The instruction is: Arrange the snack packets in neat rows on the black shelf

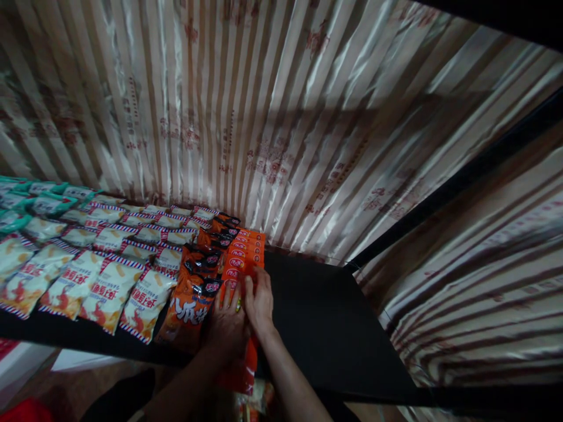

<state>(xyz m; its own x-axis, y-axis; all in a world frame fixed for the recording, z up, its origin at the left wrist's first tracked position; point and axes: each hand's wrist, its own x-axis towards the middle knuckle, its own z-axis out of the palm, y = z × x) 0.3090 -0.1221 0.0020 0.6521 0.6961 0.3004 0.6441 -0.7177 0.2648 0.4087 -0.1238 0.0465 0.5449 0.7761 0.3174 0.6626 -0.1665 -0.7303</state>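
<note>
A row of orange snack packets (241,249) lies overlapping on the black shelf, running toward the back wall. My left hand (229,319) rests on the front of this row with its fingers stretched out flat; a yellow-green ring shows on one finger. Beside it, my right hand (260,299) lies along the right edge of the same row, fingers extended and touching the packets. The nearest orange packet (240,378) sticks out past the shelf's front edge below my hands. Left of my left hand is an orange-and-black snack bag (189,305), with more such bags behind it.
Several rows of white snack bags (105,287) fill the shelf farther left, with green bags (50,204) beyond. The black shelf (325,328) extends right to a dark slanted post (457,176). Shiny striped sheeting (281,117) hangs behind.
</note>
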